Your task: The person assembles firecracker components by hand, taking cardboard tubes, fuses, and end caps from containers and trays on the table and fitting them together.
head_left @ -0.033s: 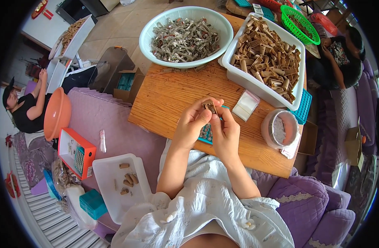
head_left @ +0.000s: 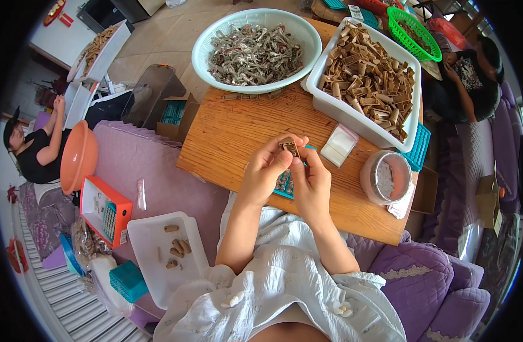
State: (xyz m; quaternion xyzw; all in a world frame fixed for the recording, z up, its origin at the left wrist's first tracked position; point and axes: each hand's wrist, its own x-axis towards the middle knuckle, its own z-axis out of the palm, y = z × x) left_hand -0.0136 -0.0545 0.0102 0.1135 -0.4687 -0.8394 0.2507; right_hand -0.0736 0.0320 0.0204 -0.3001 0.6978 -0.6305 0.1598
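Between the fingertips of both hands is a small brown casing (head_left: 289, 149) with something coiled or ribbed inside, too small to make out. My left hand (head_left: 268, 170) pinches it from the left, thumb on its lower edge. From the right, my right hand (head_left: 311, 181) grips the same piece, thumb below it. Under my hands a teal tray (head_left: 284, 185) with several small shiny pieces in its slots lies on the wooden table (head_left: 233, 134), mostly hidden by my hands. A flat packet of white slips (head_left: 339, 145) lies right of my right hand.
At the back stand a pale green basin (head_left: 200, 54) of silvery strips and a white bin (head_left: 314, 94) of brown casings. A clear jar (head_left: 368, 176) is at the right edge. A white tray (head_left: 144, 239) with several casings sits lower left. Two other people (head_left: 39, 151) are nearby.
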